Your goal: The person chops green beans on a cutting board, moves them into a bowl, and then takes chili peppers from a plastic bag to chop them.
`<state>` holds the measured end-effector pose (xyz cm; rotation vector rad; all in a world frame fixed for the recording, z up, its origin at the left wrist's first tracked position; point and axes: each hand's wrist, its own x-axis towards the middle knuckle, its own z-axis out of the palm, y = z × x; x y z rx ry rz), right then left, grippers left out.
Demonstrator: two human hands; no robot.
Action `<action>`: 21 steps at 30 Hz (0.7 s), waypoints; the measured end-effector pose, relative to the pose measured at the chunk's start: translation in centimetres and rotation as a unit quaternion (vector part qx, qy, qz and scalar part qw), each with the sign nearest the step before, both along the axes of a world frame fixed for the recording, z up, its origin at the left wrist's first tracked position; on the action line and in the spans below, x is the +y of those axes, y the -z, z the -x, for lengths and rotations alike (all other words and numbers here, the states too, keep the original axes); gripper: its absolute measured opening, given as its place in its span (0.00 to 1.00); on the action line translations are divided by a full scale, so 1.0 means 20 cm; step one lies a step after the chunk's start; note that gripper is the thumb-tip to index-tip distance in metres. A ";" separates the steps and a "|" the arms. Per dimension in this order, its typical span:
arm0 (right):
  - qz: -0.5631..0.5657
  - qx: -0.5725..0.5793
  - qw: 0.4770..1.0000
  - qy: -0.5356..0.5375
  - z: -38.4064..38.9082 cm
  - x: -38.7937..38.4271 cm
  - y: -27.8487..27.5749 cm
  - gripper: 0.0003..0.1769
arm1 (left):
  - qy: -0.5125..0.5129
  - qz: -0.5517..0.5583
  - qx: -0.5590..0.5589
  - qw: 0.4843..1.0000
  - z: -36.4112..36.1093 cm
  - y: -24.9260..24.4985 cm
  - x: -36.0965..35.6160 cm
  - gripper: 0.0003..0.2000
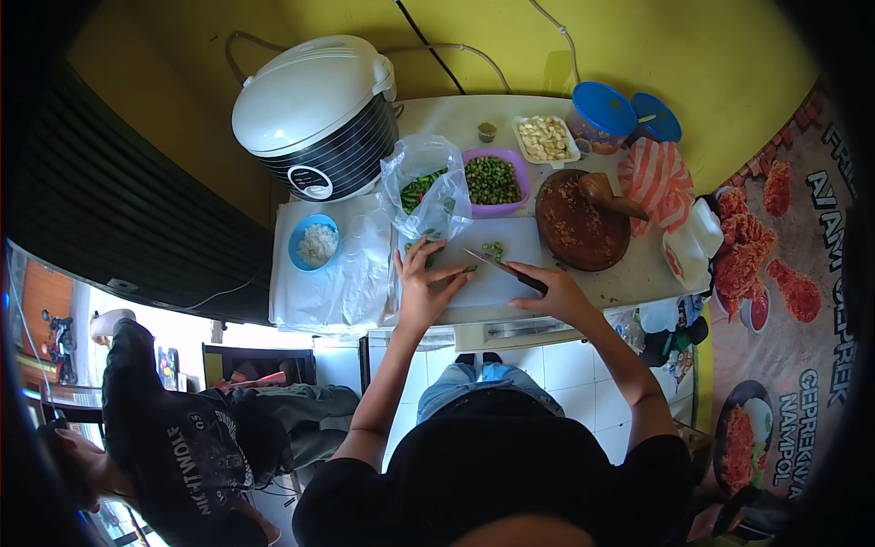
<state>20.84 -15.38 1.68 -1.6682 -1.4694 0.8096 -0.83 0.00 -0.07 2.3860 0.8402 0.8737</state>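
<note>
The person's left hand (424, 284) lies on the white cutting board (501, 283) with its fingers spread out. The fingertips press down on a thin green piece (469, 268) at the near part of the board. The right hand (558, 294) is closed tight around the dark handle of a knife (492, 263). The blade lies slanted across the board, and its tip is close to the left fingers. A few small cut green bits (493, 248) sit on the board just behind the blade.

The board lies at the front edge of the bench (456, 114). Just behind the left hand stands a clear plastic bag (424, 187) with more green pieces inside. Beside the bag is a purple bowl (493, 179) full of chopped green bits. To the right of the board sits a round brown mortar (577, 228) with red paste, and a pestle (608, 193) rests in it. A big white rice cooker (314, 114) stands at the back left, with a blue bowl (315, 242) of white rice in front of it. A white tray (544, 138) of pale chunks is at the back.

Another person in a black shirt (173, 438) is down to the left, well apart from the bench.
</note>
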 end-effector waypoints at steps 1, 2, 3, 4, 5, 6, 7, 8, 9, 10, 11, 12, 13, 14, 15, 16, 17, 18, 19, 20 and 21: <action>0.017 0.002 1.000 0.002 0.00 0.00 -0.01 0.40 | -0.011 -0.015 0.010 1.000 0.00 -0.01 -0.02 0.07; 0.033 0.003 0.999 0.004 0.00 0.00 -0.04 0.40 | -0.017 -0.029 0.019 0.999 0.01 0.00 -0.04 0.07; 0.050 0.004 0.999 0.006 0.00 0.00 -0.05 0.39 | -0.023 -0.044 0.028 0.998 0.02 0.01 -0.06 0.07; 0.033 0.002 0.999 0.010 0.01 0.00 -0.05 0.38 | -0.029 -0.058 0.038 0.997 0.02 0.02 -0.08 0.07; 0.017 -0.001 1.000 0.013 0.01 0.00 -0.04 0.36 | -0.039 -0.062 0.041 0.996 0.02 0.01 -0.07 0.07; 0.000 -0.003 1.000 0.016 0.01 0.00 -0.03 0.35 | -0.049 -0.066 0.044 0.996 0.03 0.00 -0.07 0.07; -0.014 -0.003 1.000 0.019 0.01 0.00 0.00 0.33 | -0.059 -0.069 0.048 0.995 0.04 0.00 -0.06 0.07; -0.028 -0.003 0.999 0.022 0.00 0.01 0.05 0.32 | -0.070 -0.067 0.045 0.994 0.04 0.01 -0.03 0.07; -0.042 -0.003 0.999 0.024 0.00 0.02 0.06 0.30 | -0.081 -0.064 0.041 0.994 0.04 0.01 0.02 0.07; -0.038 0.004 0.999 0.031 0.00 0.02 0.06 0.28 | -0.092 -0.063 0.036 0.993 0.04 0.02 0.05 0.07; -0.034 0.009 0.999 0.038 0.00 0.01 0.05 0.27 | -0.091 -0.061 0.028 0.994 0.04 0.02 0.06 0.06; -0.030 0.014 0.998 0.046 0.01 0.01 0.04 0.26 | -0.090 -0.060 0.020 0.994 0.04 0.01 0.08 0.06; -0.036 0.017 0.998 0.045 0.01 0.01 0.04 0.25 | -0.089 -0.059 0.012 0.994 0.03 0.01 0.08 0.06; -0.041 0.019 0.998 0.045 0.02 0.01 0.04 0.25 | -0.077 -0.061 0.016 0.995 0.03 0.00 0.07 0.06; -0.046 0.023 0.998 0.044 0.02 0.01 0.04 0.25 | -0.064 -0.064 0.021 0.996 0.02 -0.01 0.04 0.07; -0.030 0.030 0.998 0.043 0.03 0.00 0.03 0.25 | -0.052 -0.066 0.025 0.996 0.01 -0.01 0.02 0.07; -0.015 0.038 0.998 0.043 0.05 0.00 0.01 0.25 | -0.043 -0.067 0.027 0.996 0.00 -0.01 0.00 0.07; 0.001 0.046 0.998 0.043 0.07 -0.01 0.00 0.24 | -0.035 -0.068 0.029 0.997 -0.02 0.00 -0.03 0.07; 0.008 0.054 0.998 0.037 0.08 -0.02 0.00 0.25 | -0.026 -0.070 0.031 0.997 -0.03 0.01 -0.05 0.07; 0.014 0.062 0.997 0.031 0.10 -0.03 0.00 0.25 | -0.031 -0.068 0.022 0.997 -0.04 0.02 -0.06 0.07; 0.020 0.069 0.997 0.026 0.11 -0.03 -0.01 0.25 | -0.035 -0.066 0.013 0.997 -0.05 0.04 -0.06 0.07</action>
